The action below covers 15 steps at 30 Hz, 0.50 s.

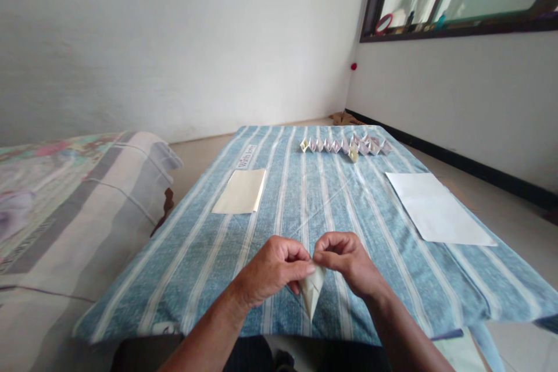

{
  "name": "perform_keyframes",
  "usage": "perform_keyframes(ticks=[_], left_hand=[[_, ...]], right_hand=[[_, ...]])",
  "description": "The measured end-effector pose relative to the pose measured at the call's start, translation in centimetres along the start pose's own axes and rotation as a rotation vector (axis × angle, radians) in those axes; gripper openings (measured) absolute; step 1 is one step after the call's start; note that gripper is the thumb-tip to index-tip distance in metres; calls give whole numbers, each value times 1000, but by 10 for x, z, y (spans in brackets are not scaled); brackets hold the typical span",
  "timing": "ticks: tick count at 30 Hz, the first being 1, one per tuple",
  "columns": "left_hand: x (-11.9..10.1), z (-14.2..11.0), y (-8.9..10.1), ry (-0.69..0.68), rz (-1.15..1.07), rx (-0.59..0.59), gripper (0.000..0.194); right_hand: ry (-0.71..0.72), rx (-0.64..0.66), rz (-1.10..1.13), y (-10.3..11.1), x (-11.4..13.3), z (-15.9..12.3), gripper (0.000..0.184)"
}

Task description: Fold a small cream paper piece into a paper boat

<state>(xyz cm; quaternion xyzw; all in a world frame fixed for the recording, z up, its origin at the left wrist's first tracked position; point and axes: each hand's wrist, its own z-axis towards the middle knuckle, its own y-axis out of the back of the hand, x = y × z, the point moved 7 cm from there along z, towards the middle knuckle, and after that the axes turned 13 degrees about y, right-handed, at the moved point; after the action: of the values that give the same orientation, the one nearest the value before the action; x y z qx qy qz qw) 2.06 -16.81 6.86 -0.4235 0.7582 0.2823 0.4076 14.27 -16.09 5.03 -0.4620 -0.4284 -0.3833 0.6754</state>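
Bare forearms (213, 325) reach in nearest the camera from the bottom edge, converging on a pale folded paper (311, 295) whose point is toward six o'clock. Taking that paper as the middle of the dial, a cloth-draped piece of furniture (108, 192) stands at about ten o'clock, beside the table. Cream sheets (239, 192) lie at eleven o'clock on the blue striped cloth (292, 209), just nearer than some printed lettering (247, 156).

The person's left hand (276, 267) grips the folded paper at its upper left, thumb in front and fingers curled behind. This paper is held over the table's near edge. The right hand (346, 258) pinches its upper right corner between thumb and forefinger, so both hands are clamped on it, their fingertips just beside each other.

Near the table's far end, from twelve to one o'clock, sits a row of pointed folded pieces (335, 146), mostly pale lilac; one yellowish piece (353, 154) sits nearer than the others. Farther right, at two o'clock, a white sheet (440, 209) lies flat, well apart from the hands.
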Motion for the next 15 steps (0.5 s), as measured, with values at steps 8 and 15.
perform_keyframes(ticks=[8,15], left_hand=[[-4,-3,-1,-6,7,10,20],[-7,-3,-2,-20,25,22,18]], right_hand=[[48,33,107,3,-3,0,30],[12,51,32,1,0,-1,28]])
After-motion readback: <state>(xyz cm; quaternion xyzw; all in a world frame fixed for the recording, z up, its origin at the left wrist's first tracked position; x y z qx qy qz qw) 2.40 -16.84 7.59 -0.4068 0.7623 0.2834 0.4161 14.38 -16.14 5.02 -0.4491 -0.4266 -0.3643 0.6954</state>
